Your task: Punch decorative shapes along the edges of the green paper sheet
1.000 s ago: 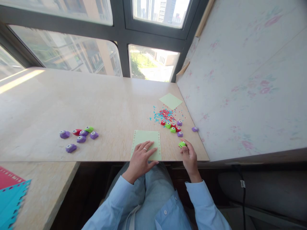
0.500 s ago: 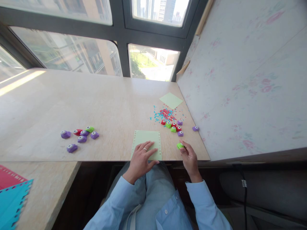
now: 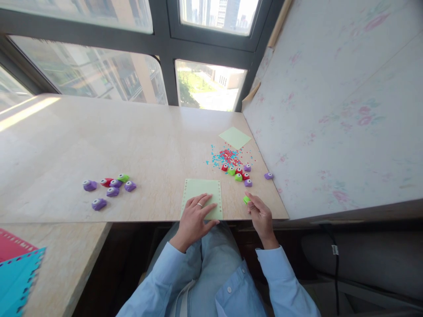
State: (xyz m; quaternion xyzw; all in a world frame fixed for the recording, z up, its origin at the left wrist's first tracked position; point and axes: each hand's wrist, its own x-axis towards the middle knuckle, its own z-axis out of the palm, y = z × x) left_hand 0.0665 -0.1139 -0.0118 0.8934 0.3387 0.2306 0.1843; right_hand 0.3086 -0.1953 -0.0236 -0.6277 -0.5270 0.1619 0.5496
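A light green paper sheet [image 3: 201, 190] with punched holes along its edges lies at the near edge of the beige table [image 3: 99, 145]. My left hand [image 3: 194, 215] rests flat on its lower part, a ring on one finger. Just right of the sheet, my right hand [image 3: 261, 213] grips a small green paper punch [image 3: 246, 199] against the tabletop. A cluster of small red, green and purple punches [image 3: 238, 173] sits just beyond my right hand.
Blue and red paper confetti [image 3: 226, 156] is scattered behind the cluster, with a second green sheet [image 3: 235, 138] farther back. One purple punch [image 3: 268, 175] lies near the right wall. Another group of punches [image 3: 110, 187] lies at left. Red and blue sheets [image 3: 16, 268] rest at lower left.
My right hand has slid the green punch slightly left, closer to the sheet. My left hand stays on the paper.
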